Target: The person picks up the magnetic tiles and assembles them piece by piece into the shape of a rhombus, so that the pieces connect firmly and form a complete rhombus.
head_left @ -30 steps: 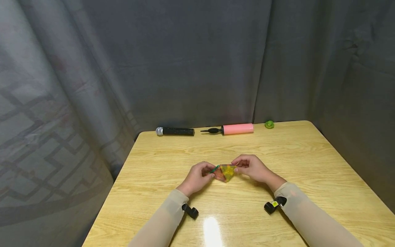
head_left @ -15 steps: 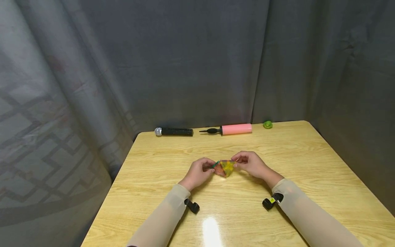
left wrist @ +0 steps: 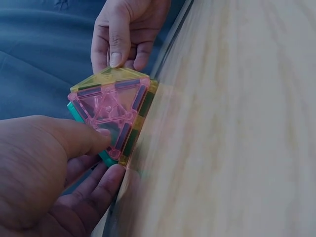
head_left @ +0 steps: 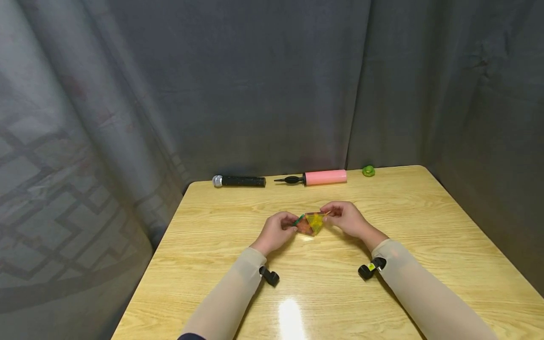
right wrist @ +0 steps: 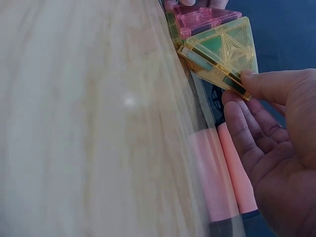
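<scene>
A small build of translucent triangular magnetic tiles stands between both hands over the middle of the table. In the left wrist view its pink tile [left wrist: 108, 106] faces me, with a green tile [left wrist: 76, 112] along the far side. The right wrist view shows a yellow tile [right wrist: 229, 52] joined edge to edge with the pink one. My left hand [head_left: 274, 233] pinches the pink and green corner, thumb on the pink face. Between thumb and fingers, my right hand [head_left: 349, 222] pinches a corner of the yellow tile. Whether the build touches the tabletop, I cannot tell.
Along the back edge of the wooden table [head_left: 221, 283] lie a black microphone [head_left: 243, 181] with a silver head, a pink hand pump [head_left: 325, 177] with a black nozzle, and a small green object [head_left: 368, 171]. Grey curtains [head_left: 263, 85] hang behind.
Both hands have moved forward together, toward the back of the table, carrying the tile build with them. Each hand keeps its hold, and the objects at the back stay put.
</scene>
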